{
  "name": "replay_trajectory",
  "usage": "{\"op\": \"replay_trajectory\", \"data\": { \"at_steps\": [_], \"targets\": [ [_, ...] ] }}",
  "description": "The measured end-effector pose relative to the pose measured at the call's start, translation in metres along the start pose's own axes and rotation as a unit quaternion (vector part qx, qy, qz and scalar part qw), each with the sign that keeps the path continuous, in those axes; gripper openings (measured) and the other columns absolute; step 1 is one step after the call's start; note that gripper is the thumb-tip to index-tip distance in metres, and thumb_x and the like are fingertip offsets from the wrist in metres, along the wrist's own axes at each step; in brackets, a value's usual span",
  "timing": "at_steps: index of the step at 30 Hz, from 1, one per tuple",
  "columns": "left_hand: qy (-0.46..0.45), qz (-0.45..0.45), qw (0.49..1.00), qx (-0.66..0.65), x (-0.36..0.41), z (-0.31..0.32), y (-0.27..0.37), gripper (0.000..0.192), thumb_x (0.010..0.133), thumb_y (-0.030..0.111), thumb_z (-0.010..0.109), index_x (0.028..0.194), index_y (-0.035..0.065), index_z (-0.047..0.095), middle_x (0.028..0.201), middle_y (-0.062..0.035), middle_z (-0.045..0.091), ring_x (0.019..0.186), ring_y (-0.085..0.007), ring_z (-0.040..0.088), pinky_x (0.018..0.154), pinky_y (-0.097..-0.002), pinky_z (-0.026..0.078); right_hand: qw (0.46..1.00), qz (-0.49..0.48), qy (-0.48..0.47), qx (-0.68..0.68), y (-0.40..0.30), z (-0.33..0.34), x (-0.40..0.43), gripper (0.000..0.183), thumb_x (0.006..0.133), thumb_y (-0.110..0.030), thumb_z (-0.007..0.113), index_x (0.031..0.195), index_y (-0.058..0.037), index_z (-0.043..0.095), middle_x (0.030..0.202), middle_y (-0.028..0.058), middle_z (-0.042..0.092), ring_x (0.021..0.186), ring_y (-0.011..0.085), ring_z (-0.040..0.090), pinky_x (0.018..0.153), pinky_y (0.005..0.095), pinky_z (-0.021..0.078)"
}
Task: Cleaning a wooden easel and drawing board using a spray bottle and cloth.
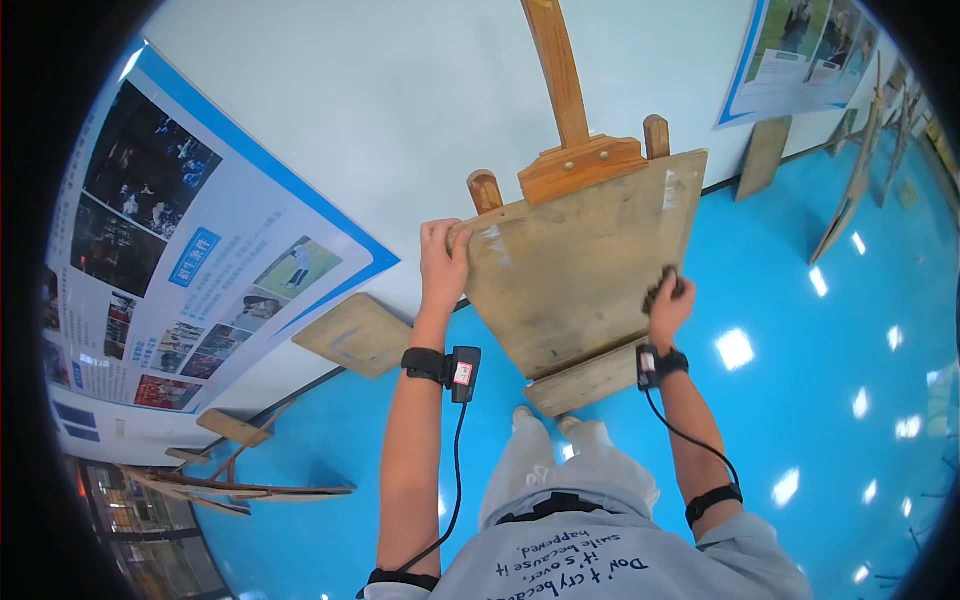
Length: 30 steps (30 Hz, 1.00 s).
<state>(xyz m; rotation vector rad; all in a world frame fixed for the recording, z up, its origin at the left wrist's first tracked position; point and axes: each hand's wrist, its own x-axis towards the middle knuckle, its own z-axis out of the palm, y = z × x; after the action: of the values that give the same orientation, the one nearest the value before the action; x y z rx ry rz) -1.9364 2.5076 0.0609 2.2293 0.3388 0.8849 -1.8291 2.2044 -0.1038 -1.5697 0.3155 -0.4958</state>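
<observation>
A wooden drawing board [577,262] with smudges and pale tape marks stands on a wooden easel [559,75]. The easel's top clamp block [581,169] meets the board's upper edge. My left hand [444,259] grips the board's upper left corner, thumb on the front face. Against the lower right part of the board, my right hand [670,300] holds a dark, crumpled cloth or sponge [660,289]; its exact kind is unclear. Below the board is the easel's wooden ledge [589,377].
Behind the easel is a white wall [337,97] with posters [217,262]. Loose boards lean at its foot, left [358,334] and right [763,157]. More easels stand at far left [247,489] and far right [859,180] on the glossy blue floor [810,360].
</observation>
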Motion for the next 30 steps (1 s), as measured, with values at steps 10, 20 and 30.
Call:
{"op": "replay_trajectory", "data": {
  "at_steps": [10, 20, 30],
  "targets": [
    [-0.035, 0.013, 0.999, 0.019, -0.008, -0.011, -0.01, 0.019, 0.086, 0.01, 0.048, 0.103, 0.0018, 0.05, 0.103, -0.0158, 0.044, 0.092, -0.0324, 0.05, 0.082, -0.0361, 0.042, 0.929, -0.315, -0.194, 0.01, -0.125, 0.122, -0.125, 0.024, 0.079, -0.01, 0.061, 0.1, -0.0036, 0.052, 0.098, 0.0125, 0.049, 0.097, 0.0303, 0.046, 0.087, 0.0381, 0.0369],
    [-0.076, -0.04, 0.996, -0.004, -0.006, -0.013, 0.002, 0.02, 0.085, 0.004, 0.047, 0.105, 0.0045, 0.048, 0.099, -0.0173, 0.043, 0.087, -0.0359, 0.051, 0.077, -0.0388, 0.044, 0.97, -0.202, -0.107, 0.077, -0.133, 0.125, -0.079, 0.022, 0.077, -0.007, 0.062, 0.097, -0.003, 0.054, 0.095, 0.0133, 0.054, 0.091, 0.0306, 0.051, 0.082, 0.0379, 0.0409],
    [-0.094, 0.017, 0.995, -0.007, 0.0, -0.021, -0.006, 0.024, 0.084, 0.001, 0.047, 0.108, 0.0056, 0.049, 0.098, -0.0168, 0.045, 0.088, -0.0353, 0.051, 0.079, -0.0388, 0.043, 0.751, -0.523, -0.402, -0.012, -0.105, 0.126, -0.131, 0.019, 0.073, -0.004, 0.064, 0.091, -0.0046, 0.057, 0.093, 0.0108, 0.053, 0.086, 0.0283, 0.052, 0.074, 0.0353, 0.044]
  ]
}}
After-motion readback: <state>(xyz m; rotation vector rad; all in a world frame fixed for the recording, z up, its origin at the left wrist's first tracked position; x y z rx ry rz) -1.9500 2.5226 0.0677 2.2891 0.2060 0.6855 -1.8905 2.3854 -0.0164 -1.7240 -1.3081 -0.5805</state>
